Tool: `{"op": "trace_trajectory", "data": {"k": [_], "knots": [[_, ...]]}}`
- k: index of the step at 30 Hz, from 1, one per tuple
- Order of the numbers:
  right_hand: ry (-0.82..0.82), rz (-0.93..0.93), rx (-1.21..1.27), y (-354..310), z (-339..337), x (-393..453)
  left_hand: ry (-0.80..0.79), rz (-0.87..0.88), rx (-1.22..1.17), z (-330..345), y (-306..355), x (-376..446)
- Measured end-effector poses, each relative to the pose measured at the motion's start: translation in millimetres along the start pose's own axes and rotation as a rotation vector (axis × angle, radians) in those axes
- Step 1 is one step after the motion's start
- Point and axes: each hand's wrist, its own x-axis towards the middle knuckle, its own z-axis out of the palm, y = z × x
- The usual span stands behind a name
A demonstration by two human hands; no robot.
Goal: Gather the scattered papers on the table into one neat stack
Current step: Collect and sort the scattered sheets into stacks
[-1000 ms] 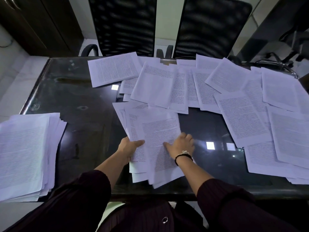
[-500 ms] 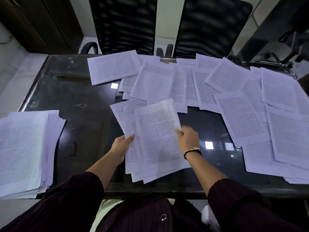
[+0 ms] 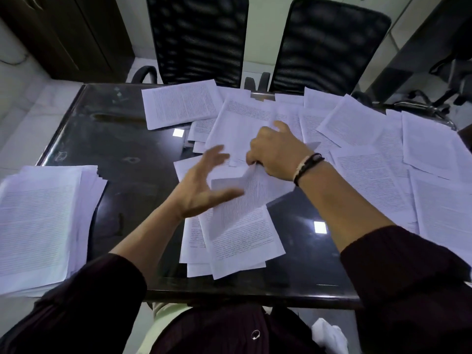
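Printed white sheets lie scattered across the far and right parts of a dark glossy table (image 3: 107, 139). A loose bundle of sheets (image 3: 242, 241) lies at the near middle. A thick pile of papers (image 3: 40, 226) sits at the left edge. My right hand (image 3: 275, 152), with bracelets at the wrist, reaches over the bundle's far end and pinches the lifted top sheet (image 3: 245, 198) there; its fingertips touch a sheet of the far row (image 3: 245, 121). My left hand (image 3: 204, 185) hovers over the bundle's left side, fingers spread, blurred, holding nothing.
Two black mesh office chairs (image 3: 196, 39) (image 3: 329, 47) stand behind the table's far edge. A dark cabinet (image 3: 63, 34) fills the far left corner. More chair parts (image 3: 429, 103) show at the far right. Overlapping sheets (image 3: 434, 190) cover the table's right side.
Both hands left the sides of the near bundle and moved forward. The right hand went to the bundle's far end and now lifts the top sheet; the left hand let go and opened.
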Motion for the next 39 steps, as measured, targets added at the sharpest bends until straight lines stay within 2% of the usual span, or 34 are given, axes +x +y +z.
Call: {"op": "trace_trajectory", "data": {"k": [1, 3, 5, 7, 8, 9, 10, 12, 14, 15, 17, 18, 19, 21, 22, 24, 26, 29, 32, 35, 37, 39], "knots": [[0.068, -0.027, -0.037, -8, 1, 7, -0.038, -0.032, 0.036, 2, 5, 4], [0.317, 0.055, -0.018, -15, 10, 19, 0.079, -0.134, 0.063, 8, 3, 9], [0.565, 0.351, 0.203, -15, 25, 18, 0.26, -0.266, -0.086, 12, -13, 8], [0.721, 0.691, 0.518, -25, 50, 8, 0.414, -0.44, -0.447, 13, -34, 2], [0.743, 0.846, 0.634, -33, 64, 1, 0.472, -0.531, -0.634, 15, -45, -3], [0.698, 0.976, 0.751, -43, 78, -6, 0.498, -0.614, -0.768, 18, -53, -7], [0.578, 1.068, 0.93, -52, 91, -12, 0.485, -0.687, -0.823, 23, -59, -13], [0.2, 1.143, 1.345, -67, 111, -21, 0.371, -0.777, -0.854, 40, -67, -25], [-0.128, 1.108, 1.524, -73, 128, -25, 0.194, -0.807, -0.884, 54, -70, -37], [-0.195, 1.092, 1.538, -75, 134, -26, 0.119, -0.811, -0.903, 59, -72, -41], [-0.193, 1.093, 1.478, -78, 147, -26, 0.018, -0.824, -0.887, 63, -80, -47], [-0.157, 1.115, 1.36, -78, 153, -27, -0.009, -0.832, -0.821, 63, -83, -48], [-0.125, 1.146, 1.181, -78, 158, -28, -0.021, -0.833, -0.668, 62, -87, -49], [-0.119, 1.18, 0.957, -77, 164, -30, 0.036, -0.831, -0.149, 61, -99, -47], [-0.138, 1.171, 0.949, -76, 165, -30, 0.107, -0.816, 0.062, 59, -102, -45], [-0.18, 1.11, 0.999, -78, 167, -26, 0.237, -0.814, 0.208, 56, -101, -39], [-0.18, 1.05, 1.019, -85, 167, -18, 0.261, -0.829, 0.132, 54, -100, -27], [-0.189, 0.965, 1.061, -102, 158, -2, 0.241, -0.817, -0.119, 52, -103, -9], [-0.184, 0.938, 1.223, -107, 154, 9, 0.223, -0.807, -0.247, 53, -104, -2], [-0.137, 0.824, 1.409, -98, 150, 4, 0.236, -0.806, -0.372, 41, -101, -8], [-0.034, 0.739, 1.619, -88, 141, -8, 0.255, -0.763, -0.525, 23, -97, -16], [0.079, 0.665, 2.024, -78, 128, -26, 0.262, -0.68, -0.71, 3, -88, -22]]}}
